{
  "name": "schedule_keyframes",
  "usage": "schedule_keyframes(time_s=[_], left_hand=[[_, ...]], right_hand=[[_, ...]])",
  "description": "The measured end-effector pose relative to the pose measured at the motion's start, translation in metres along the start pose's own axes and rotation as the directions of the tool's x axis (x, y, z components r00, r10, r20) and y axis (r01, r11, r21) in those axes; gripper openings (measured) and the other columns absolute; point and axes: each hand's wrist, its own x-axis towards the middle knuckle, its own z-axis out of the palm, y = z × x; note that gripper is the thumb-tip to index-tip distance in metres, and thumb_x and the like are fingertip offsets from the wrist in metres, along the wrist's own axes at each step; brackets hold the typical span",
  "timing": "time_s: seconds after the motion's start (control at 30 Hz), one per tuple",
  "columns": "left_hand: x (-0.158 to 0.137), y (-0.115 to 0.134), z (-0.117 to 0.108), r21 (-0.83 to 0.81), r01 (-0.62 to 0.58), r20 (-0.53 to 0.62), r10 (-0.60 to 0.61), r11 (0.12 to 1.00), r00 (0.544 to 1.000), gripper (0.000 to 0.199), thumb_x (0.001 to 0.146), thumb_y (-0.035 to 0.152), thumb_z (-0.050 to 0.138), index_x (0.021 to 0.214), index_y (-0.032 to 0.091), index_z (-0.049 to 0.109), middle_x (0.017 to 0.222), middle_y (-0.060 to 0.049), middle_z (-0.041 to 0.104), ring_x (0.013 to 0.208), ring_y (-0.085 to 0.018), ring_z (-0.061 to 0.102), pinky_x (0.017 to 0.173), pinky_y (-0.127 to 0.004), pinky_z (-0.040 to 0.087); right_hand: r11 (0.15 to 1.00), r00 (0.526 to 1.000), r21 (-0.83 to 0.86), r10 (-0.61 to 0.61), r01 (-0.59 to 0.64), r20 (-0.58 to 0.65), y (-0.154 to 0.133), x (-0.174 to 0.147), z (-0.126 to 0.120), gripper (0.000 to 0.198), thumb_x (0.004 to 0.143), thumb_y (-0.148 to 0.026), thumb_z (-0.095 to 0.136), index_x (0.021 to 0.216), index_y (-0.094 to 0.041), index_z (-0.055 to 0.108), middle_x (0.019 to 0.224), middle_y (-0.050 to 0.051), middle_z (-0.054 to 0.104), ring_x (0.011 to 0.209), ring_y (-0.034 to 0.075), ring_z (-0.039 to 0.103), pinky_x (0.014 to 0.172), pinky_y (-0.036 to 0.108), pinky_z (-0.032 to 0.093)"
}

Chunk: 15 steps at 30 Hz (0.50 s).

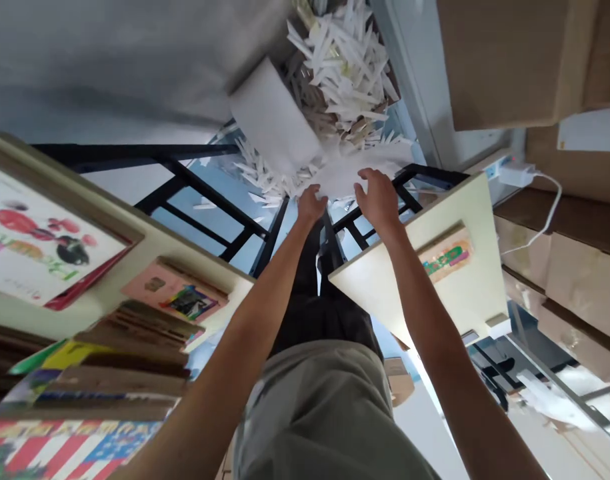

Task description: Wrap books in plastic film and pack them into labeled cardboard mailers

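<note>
My left hand (pixel 312 203) reaches out over the near edge of a white sheet (pixel 352 172), thumb and fingers apart. To its right, my right hand (pixel 379 197) is at the same sheet with its fingers curved and spread. Whether the fingertips touch the sheet I cannot tell. Under and behind the sheet lies a heap of white paper strips (pixel 352 63). A large white block-like piece (pixel 275 117) leans on the strips to the left.
Cream tabletops stand on either side, the left (pixel 102 283) with a picture box (pixel 39 233) and stacked cardboard pieces (pixel 129 333), the right (pixel 369 283) with a small colourful box (pixel 445 253). Black metal frames (pixel 209 207) support them. Cardboard boxes (pixel 505 60) and a white charger (pixel 517 173) are at right.
</note>
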Motion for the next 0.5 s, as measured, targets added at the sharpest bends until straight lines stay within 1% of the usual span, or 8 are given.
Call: schedule_keyframes(time_s=[0.07, 0.13, 0.23, 0.3, 0.33, 0.37, 0.43, 0.5], left_hand=[[0.034, 0.001, 0.014, 0.093, -0.038, 0.056, 0.033, 0.995, 0.998, 0.079, 0.104, 0.024, 0.088, 0.174, 0.005, 0.055, 0.175, -0.026, 0.064, 0.163, -0.036, 0.062, 0.142, -0.046, 0.044], [0.062, 0.000, 0.028, 0.191, -0.106, 0.133, 0.081, 0.976, 0.988, 0.103, 0.095, 0.029, 0.098, 0.181, 0.006, 0.048, 0.184, -0.028, 0.055, 0.174, -0.040, 0.051, 0.146, -0.045, 0.039], [0.090, -0.001, 0.055, 0.335, -0.230, 0.270, 0.141, 0.914, 0.953, 0.126, 0.089, 0.042, 0.103, 0.190, 0.008, 0.036, 0.194, -0.029, 0.040, 0.182, -0.046, 0.039, 0.147, -0.052, 0.038], [0.099, 0.005, 0.078, 0.388, -0.293, 0.303, 0.179, 0.874, 0.936, 0.130, 0.091, 0.053, 0.101, 0.192, 0.010, 0.031, 0.197, -0.030, 0.033, 0.183, -0.049, 0.035, 0.146, -0.057, 0.038], [0.102, 0.009, 0.090, 0.397, -0.317, 0.300, 0.205, 0.861, 0.932, 0.127, 0.093, 0.056, 0.098, 0.192, 0.010, 0.033, 0.196, -0.031, 0.033, 0.181, -0.051, 0.037, 0.145, -0.059, 0.039], [0.105, 0.015, 0.103, 0.391, -0.340, 0.287, 0.238, 0.855, 0.928, 0.119, 0.097, 0.055, 0.095, 0.190, 0.009, 0.037, 0.194, -0.033, 0.038, 0.178, -0.051, 0.042, 0.143, -0.060, 0.040], [0.111, 0.026, 0.126, 0.364, -0.377, 0.261, 0.296, 0.852, 0.919, 0.085, 0.106, 0.042, 0.084, 0.178, 0.007, 0.056, 0.181, -0.034, 0.055, 0.167, -0.050, 0.055, 0.138, -0.060, 0.044], [0.119, 0.034, 0.141, 0.302, -0.394, 0.235, 0.333, 0.868, 0.913, 0.049, 0.110, 0.023, 0.070, 0.157, 0.007, 0.074, 0.159, -0.032, 0.072, 0.152, -0.046, 0.068, 0.131, -0.057, 0.050]], right_hand=[[0.995, 0.988, -0.095, 0.054, -0.041, 0.144, -0.004, 0.031, 0.009, 0.047, 0.110, -0.018, 0.058, 0.153, -0.013, 0.077, 0.149, 0.025, 0.081, 0.145, 0.041, 0.072, 0.130, 0.059, 0.055], [0.979, 0.962, -0.182, 0.135, -0.093, 0.236, -0.003, 0.055, 0.011, 0.049, 0.108, -0.015, 0.058, 0.153, -0.011, 0.076, 0.147, 0.027, 0.081, 0.143, 0.043, 0.074, 0.126, 0.059, 0.057], [0.947, 0.929, -0.272, 0.245, -0.169, 0.276, 0.003, 0.079, 0.009, 0.049, 0.107, -0.015, 0.059, 0.153, -0.012, 0.076, 0.146, 0.028, 0.081, 0.136, 0.043, 0.077, 0.121, 0.059, 0.059], [0.941, 0.928, -0.275, 0.271, -0.198, 0.257, 0.010, 0.087, 0.011, 0.046, 0.108, -0.019, 0.061, 0.151, -0.015, 0.076, 0.143, 0.026, 0.081, 0.134, 0.043, 0.078, 0.119, 0.059, 0.060], [0.948, 0.937, -0.249, 0.258, -0.199, 0.235, 0.014, 0.090, 0.014, 0.043, 0.108, -0.021, 0.062, 0.148, -0.016, 0.077, 0.139, 0.024, 0.082, 0.133, 0.042, 0.078, 0.120, 0.059, 0.060], [0.961, 0.952, -0.202, 0.230, -0.189, 0.201, 0.020, 0.091, 0.018, 0.040, 0.108, -0.024, 0.064, 0.145, -0.018, 0.078, 0.134, 0.022, 0.083, 0.133, 0.041, 0.077, 0.121, 0.060, 0.060], [0.986, 0.981, -0.077, 0.158, -0.149, 0.116, 0.032, 0.092, 0.029, 0.033, 0.108, -0.030, 0.067, 0.137, -0.021, 0.080, 0.125, 0.019, 0.084, 0.133, 0.041, 0.077, 0.124, 0.062, 0.059], [0.992, 0.991, 0.024, 0.122, -0.123, 0.050, 0.046, 0.092, 0.040, 0.029, 0.108, -0.036, 0.071, 0.133, -0.023, 0.081, 0.119, 0.017, 0.083, 0.133, 0.042, 0.076, 0.127, 0.066, 0.057]])
